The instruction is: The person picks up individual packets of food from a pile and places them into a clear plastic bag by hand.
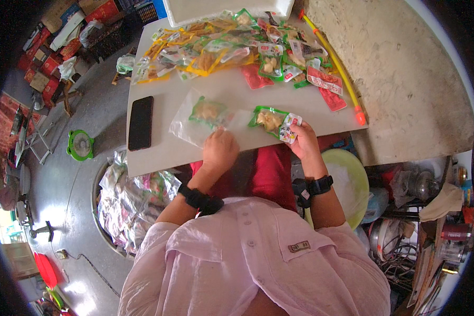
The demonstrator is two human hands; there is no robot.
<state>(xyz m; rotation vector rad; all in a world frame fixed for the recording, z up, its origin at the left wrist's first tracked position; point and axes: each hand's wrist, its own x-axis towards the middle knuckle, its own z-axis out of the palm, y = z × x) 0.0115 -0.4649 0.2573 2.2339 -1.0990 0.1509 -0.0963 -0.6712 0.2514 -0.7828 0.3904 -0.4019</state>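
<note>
My right hand (305, 139) grips the white printed end of a green-edged clear food packet (269, 119) with pale pieces inside, just above the table's near edge. Blurred and with its fingers curled, my left hand (221, 148) is at the lower edge of a clear plastic bag (185, 118). Inside or beneath that bag shows another green-edged packet (208, 111); which of the two I cannot tell. Across the far part of the table (166, 146) lies a heap of small sealed food packets (207, 61), edged yellow and green, with red packets (256, 76) at its near side.
A black smartphone (141, 123) lies at the table's left edge. A white foam box (229, 12) stands at the far edge, and a yellow tube with orange ends (335, 59) runs along the right edge. Below left is a tub holding plastic packets (130, 205); below right, a pale green basin (349, 185).
</note>
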